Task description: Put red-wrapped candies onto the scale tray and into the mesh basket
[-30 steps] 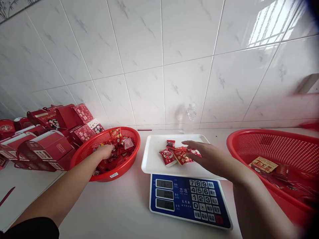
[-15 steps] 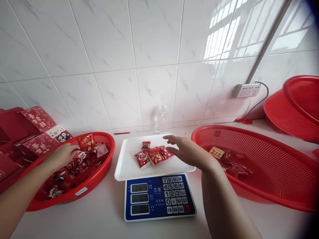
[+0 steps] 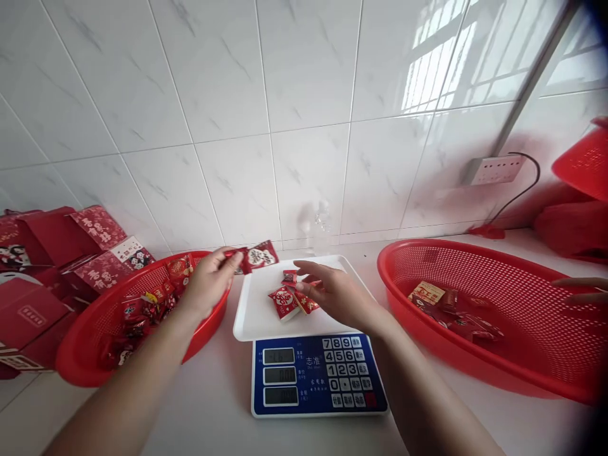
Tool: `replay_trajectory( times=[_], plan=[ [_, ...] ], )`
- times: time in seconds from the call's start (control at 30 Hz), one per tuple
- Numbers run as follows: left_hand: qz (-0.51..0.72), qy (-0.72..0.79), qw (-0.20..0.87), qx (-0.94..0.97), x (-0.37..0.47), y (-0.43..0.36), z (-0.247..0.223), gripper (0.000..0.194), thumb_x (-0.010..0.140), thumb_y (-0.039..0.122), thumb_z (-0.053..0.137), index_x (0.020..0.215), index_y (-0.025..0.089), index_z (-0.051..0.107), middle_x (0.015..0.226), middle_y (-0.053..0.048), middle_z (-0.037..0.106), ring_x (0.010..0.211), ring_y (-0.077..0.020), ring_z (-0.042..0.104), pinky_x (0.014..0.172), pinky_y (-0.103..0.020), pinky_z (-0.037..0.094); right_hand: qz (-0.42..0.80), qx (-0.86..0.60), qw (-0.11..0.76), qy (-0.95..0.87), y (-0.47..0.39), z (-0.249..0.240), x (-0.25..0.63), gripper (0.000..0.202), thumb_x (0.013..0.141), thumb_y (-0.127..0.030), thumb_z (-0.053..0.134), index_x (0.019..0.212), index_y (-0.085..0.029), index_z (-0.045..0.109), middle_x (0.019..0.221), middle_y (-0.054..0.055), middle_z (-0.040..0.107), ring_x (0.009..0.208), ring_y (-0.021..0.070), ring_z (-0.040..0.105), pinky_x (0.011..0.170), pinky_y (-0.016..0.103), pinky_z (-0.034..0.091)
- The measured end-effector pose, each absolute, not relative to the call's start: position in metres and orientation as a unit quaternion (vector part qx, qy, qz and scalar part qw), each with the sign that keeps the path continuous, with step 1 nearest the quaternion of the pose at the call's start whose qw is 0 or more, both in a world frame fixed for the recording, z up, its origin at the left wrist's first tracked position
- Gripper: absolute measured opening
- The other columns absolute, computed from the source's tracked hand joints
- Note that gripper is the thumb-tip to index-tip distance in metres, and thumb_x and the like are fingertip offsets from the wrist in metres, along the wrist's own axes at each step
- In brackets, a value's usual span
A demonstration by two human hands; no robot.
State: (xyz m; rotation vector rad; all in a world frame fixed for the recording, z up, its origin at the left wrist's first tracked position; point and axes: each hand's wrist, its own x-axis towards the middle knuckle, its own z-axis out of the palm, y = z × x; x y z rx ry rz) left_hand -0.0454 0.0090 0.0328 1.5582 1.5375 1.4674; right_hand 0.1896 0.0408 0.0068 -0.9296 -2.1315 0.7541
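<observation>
Between its fingertips my left hand (image 3: 212,277) pinches red candy packets (image 3: 261,256), held over the left edge of the white scale tray (image 3: 251,316). My right hand (image 3: 335,292) hovers over that tray, fingers apart and nothing seen in them. Beneath it lie several red packets (image 3: 284,303), partly covered by the hand, and a small red candy (image 3: 289,277). The blue scale panel (image 3: 313,373) faces me. Many wrapped candies (image 3: 149,307) fill the left red basket (image 3: 76,354), partly hidden by my left arm.
A large red basket (image 3: 498,253) with a few packets (image 3: 470,327) stands on the right, another person's hand (image 3: 582,283) over its far side. Red gift boxes (image 3: 42,310) are at the left. A clear bottle (image 3: 322,225) and a power socket (image 3: 494,170) are at the back.
My left hand has left the left basket and moved right with packets in its fingers. My right hand has shifted slightly left. Another person's hand and a red basket have appeared or moved at the right.
</observation>
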Motion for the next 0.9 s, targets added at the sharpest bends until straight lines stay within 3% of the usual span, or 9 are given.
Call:
replay_trajectory(
  times=[0.1, 0.27, 0.43, 0.57, 0.7, 0.8, 0.9],
  plan=[
    [0.554, 0.517, 0.254, 0.601, -0.013, 0.01, 0.02, 0.032, 0.075, 0.048, 0.06, 0.087, 0.019, 0.065, 0.05, 0.005, 0.047, 0.043, -0.0089, 0.038, 0.042, -0.021, 0.031, 0.371, -0.283, 0.396, -0.791, 0.037, 0.006, 0.181, 0.041, 0.087, -0.04, 0.049, 0.124, -0.023, 0.049, 0.105, 0.007, 0.066, 0.085, 0.0169, 0.063, 0.073, 0.032, 0.05],
    [0.57, 0.479, 0.279, 0.607, 0.01, 0.012, 0.005, 0.026, 0.08, 0.045, 0.058, 0.083, 0.019, 0.064, 0.049, 0.006, 0.043, 0.043, -0.0085, 0.038, 0.043, -0.021, 0.031, 0.33, -0.346, 0.467, -0.744, 0.048, 0.004, 0.185, 0.027, 0.087, -0.041, 0.047, 0.085, -0.018, 0.059, 0.073, 0.003, 0.065, 0.067, 0.0148, 0.059, 0.058, 0.028, 0.045],
    [0.675, 0.428, 0.306, 0.518, 0.004, 0.014, 0.003, 0.024, 0.08, 0.043, 0.06, 0.081, 0.019, 0.057, 0.053, 0.007, 0.042, 0.047, -0.0074, 0.042, 0.047, -0.019, 0.036, 0.263, -0.474, 0.473, -0.695, 0.074, -0.004, 0.202, 0.03, 0.086, -0.036, 0.047, 0.107, -0.018, 0.059, 0.087, 0.006, 0.069, 0.076, 0.0175, 0.062, 0.066, 0.03, 0.046],
    [0.713, 0.387, 0.357, 0.462, -0.003, 0.009, 0.008, 0.025, 0.075, 0.04, 0.066, 0.073, 0.019, 0.053, 0.051, 0.007, 0.041, 0.047, -0.0062, 0.042, 0.047, -0.018, 0.037, 0.249, -0.521, 0.348, -0.738, 0.08, -0.009, 0.208, 0.047, 0.084, -0.033, 0.049, 0.128, -0.018, 0.049, 0.096, 0.008, 0.07, 0.083, 0.0202, 0.063, 0.068, 0.031, 0.045],
    [0.716, 0.363, 0.414, 0.429, -0.007, 0.003, 0.01, 0.025, 0.073, 0.038, 0.069, 0.073, 0.019, 0.053, 0.05, 0.007, 0.044, 0.047, -0.0063, 0.044, 0.048, -0.018, 0.038, 0.198, -0.55, 0.262, -0.767, 0.075, -0.005, 0.21, 0.045, 0.085, -0.033, 0.047, 0.127, -0.017, 0.051, 0.105, 0.011, 0.068, 0.09, 0.0229, 0.062, 0.073, 0.033, 0.045],
    [0.705, 0.358, 0.454, 0.412, -0.009, 0.0, 0.01, 0.025, 0.073, 0.037, 0.07, 0.071, 0.019, 0.052, 0.052, 0.006, 0.046, 0.049, -0.0069, 0.045, 0.048, -0.018, 0.039, 0.196, -0.54, 0.292, -0.765, 0.068, 0.002, 0.211, 0.041, 0.086, -0.034, 0.047, 0.124, -0.021, 0.053, 0.104, 0.009, 0.067, 0.09, 0.021, 0.061, 0.075, 0.033, 0.045],
    [0.685, 0.359, 0.482, 0.412, -0.007, -0.004, 0.01, 0.024, 0.075, 0.036, 0.068, 0.071, 0.019, 0.051, 0.052, 0.006, 0.046, 0.05, -0.0078, 0.047, 0.049, -0.019, 0.04, 0.274, -0.464, 0.332, -0.775, 0.056, 0.01, 0.209, 0.032, 0.086, -0.038, 0.049, 0.113, -0.024, 0.059, 0.1, 0.005, 0.068, 0.083, 0.0167, 0.061, 0.07, 0.029, 0.047]
  ],
)
